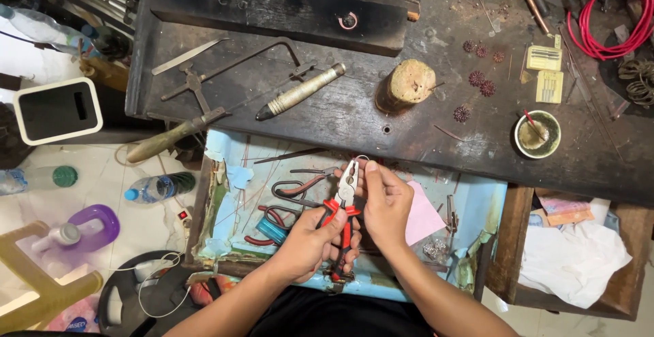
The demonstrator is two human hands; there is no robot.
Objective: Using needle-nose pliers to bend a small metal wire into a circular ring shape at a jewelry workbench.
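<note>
Two hands work a fine wire loop with red-handled pliers above an open drawer.

The left hand [310, 241] is wrapped tight around the one pair of red-handled pliers [343, 204]; the right hand [385, 201] pinches a thin wire loop [362, 158] at the plier tips. The loop looks already bent round, not yet finished. Farther right on the workbench [340, 115] lie six small spiky ornaments [477, 78]; one cup [537, 134] stands beyond.

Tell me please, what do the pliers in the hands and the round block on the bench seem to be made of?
The pliers, held in the left hand: bright grey metal jaws, probably steel, with red and black grips that look like plastic or rubber. The round block: likely wood, pale and rough on top, with a dark, worn side.
</note>
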